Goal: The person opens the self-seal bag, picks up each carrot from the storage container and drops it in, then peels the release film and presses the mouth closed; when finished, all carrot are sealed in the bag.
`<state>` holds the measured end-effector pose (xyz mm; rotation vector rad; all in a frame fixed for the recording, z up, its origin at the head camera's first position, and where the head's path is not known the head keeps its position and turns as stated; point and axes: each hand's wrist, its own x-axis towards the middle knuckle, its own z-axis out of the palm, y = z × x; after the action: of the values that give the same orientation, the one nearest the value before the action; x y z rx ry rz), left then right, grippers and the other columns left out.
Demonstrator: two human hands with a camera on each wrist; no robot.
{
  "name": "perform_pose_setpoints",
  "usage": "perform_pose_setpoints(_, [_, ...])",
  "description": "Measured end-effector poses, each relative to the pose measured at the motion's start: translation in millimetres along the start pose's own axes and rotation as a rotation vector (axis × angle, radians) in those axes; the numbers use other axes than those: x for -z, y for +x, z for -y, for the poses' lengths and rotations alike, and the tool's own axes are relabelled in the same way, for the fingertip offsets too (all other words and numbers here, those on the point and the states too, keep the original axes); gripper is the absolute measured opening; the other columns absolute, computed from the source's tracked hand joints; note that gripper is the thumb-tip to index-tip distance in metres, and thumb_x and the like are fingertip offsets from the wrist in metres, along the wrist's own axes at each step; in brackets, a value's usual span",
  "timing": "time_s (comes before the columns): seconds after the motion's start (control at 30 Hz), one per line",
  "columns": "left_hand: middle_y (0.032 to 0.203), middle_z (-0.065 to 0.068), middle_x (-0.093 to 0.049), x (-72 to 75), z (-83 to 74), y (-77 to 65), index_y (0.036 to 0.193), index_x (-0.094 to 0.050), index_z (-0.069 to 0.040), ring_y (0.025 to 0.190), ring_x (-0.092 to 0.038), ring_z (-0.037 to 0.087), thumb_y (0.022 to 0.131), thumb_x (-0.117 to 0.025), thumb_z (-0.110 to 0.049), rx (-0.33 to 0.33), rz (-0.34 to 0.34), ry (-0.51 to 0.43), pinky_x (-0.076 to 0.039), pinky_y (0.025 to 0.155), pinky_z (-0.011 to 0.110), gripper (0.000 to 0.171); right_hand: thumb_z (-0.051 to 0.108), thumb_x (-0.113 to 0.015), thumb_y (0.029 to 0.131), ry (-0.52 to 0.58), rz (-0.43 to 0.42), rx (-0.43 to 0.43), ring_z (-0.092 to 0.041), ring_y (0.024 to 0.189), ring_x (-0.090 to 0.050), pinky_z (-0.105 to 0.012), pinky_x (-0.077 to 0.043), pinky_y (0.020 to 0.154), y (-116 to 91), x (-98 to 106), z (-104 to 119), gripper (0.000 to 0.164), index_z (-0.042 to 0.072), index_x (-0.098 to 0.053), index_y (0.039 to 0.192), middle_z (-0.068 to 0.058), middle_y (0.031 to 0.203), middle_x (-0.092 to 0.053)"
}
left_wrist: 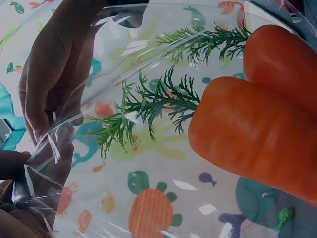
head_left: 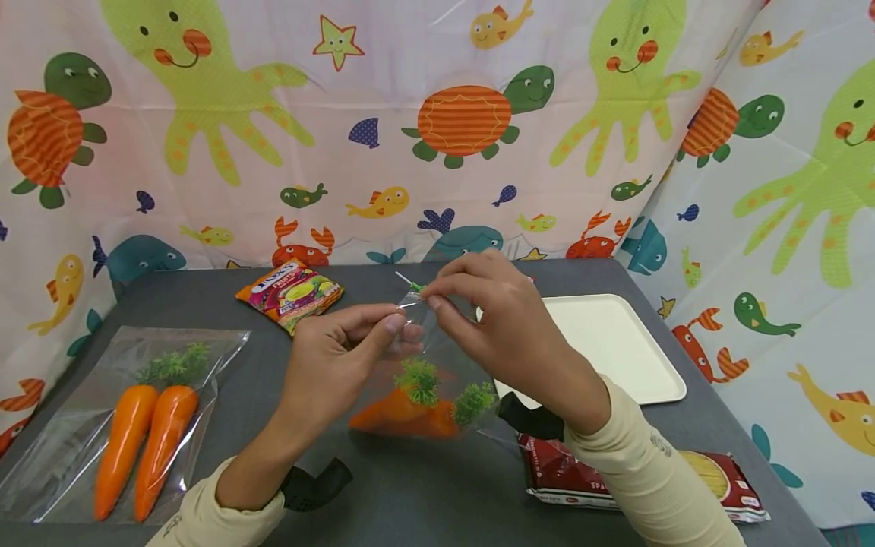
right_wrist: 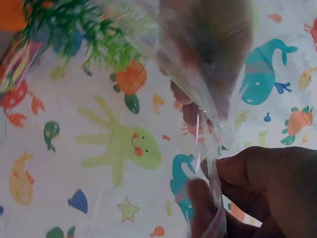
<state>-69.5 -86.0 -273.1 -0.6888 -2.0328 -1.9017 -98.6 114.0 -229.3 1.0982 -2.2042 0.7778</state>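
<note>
A clear plastic bag (head_left: 413, 307) hangs upright between both hands. Inside it are orange carrots (head_left: 393, 416) with feathery green tops (head_left: 418, 381); the left wrist view shows two of them (left_wrist: 252, 134) through the film. My left hand (head_left: 342, 355) pinches the bag's top edge between thumb and fingers. Close beside it, my right hand (head_left: 502, 327) pinches the same edge, and the right wrist view shows that edge running between thumb and fingers (right_wrist: 237, 168). Near the right fingertips in the head view appears a small green thing (head_left: 415, 286) with a thin white stick.
At left on the grey table (head_left: 383, 501) lies another clear bag (head_left: 64, 433) with two carrots (head_left: 126, 429). A candy packet (head_left: 290, 295) sits at the back. To the right are a cream tray (head_left: 615, 349) and a red spaghetti packet (head_left: 567, 472), partly behind the right forearm.
</note>
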Motion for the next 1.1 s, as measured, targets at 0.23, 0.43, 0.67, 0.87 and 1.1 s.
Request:
perform_pose_setpoints(0.23, [0.093, 0.01, -0.074, -0.4, 0.7, -0.1, 0.111, -0.069, 0.006, 0.08, -0.073, 0.021, 0.094, -0.064, -0.003, 0.008, -0.002, -0.011, -0.059, 0.066, 0.039, 0.02, 0.007, -0.077, 0.084, -0.094, -0.025, 0.074, -0.019, 0.073, -0.044, -0.029, -0.037, 0.059, 0.5, -1.6, -0.5, 0.008, 0.003, -0.077, 0.091, -0.003, 0.082, -0.064])
perform_pose_setpoints(0.43, [0.094, 0.01, -0.074, -0.9, 1.3, 0.0, 0.111, -0.069, 0.006, 0.079, -0.073, 0.02, 0.093, -0.064, -0.004, 0.002, -0.006, 0.008, -0.059, 0.067, 0.037, 0.021, 0.002, -0.075, 0.084, -0.009, -0.027, 0.023, -0.017, 0.076, -0.048, -0.028, -0.039, 0.06, -1.9, -0.3, -0.1, 0.01, 0.004, -0.077, 0.094, -0.003, 0.086, -0.067])
perform_pose_setpoints(0.67, [0.094, 0.01, -0.074, -1.2, 2.6, 0.4, 0.11, -0.069, 0.006, 0.079, -0.073, 0.02, 0.093, -0.064, -0.003, 0.0, -0.004, 0.014, -0.059, 0.067, 0.036, 0.02, -0.001, -0.072, 0.087, 0.072, -0.01, -0.041, -0.012, 0.075, -0.048, -0.027, -0.043, 0.061, -2.9, 1.1, 0.7, 0.011, 0.004, -0.075, 0.096, 0.0, 0.088, -0.066])
perform_pose_setpoints(0.87, [0.093, 0.01, -0.074, -1.6, 3.3, 0.1, 0.11, -0.069, 0.006, 0.079, -0.073, 0.021, 0.094, -0.063, -0.001, -0.022, 0.004, 0.001, -0.058, 0.068, 0.039, 0.019, -0.002, -0.068, 0.089, 0.181, -0.003, -0.096, -0.009, 0.068, -0.045, -0.025, -0.042, 0.057, -3.4, 1.3, -1.6, 0.012, 0.004, -0.074, 0.098, 0.001, 0.089, -0.065])
perform_pose_setpoints(1.1, [0.094, 0.01, -0.074, -3.2, 2.6, -0.5, 0.108, -0.069, 0.006, 0.081, -0.073, 0.021, 0.094, -0.063, -0.002, -0.012, 0.015, -0.018, -0.059, 0.066, 0.039, 0.018, 0.002, -0.064, 0.094, 0.273, 0.004, -0.183, -0.013, 0.062, -0.043, -0.028, -0.037, 0.054, -3.9, -2.1, -3.6, 0.008, 0.004, -0.07, 0.099, 0.002, 0.08, -0.058])
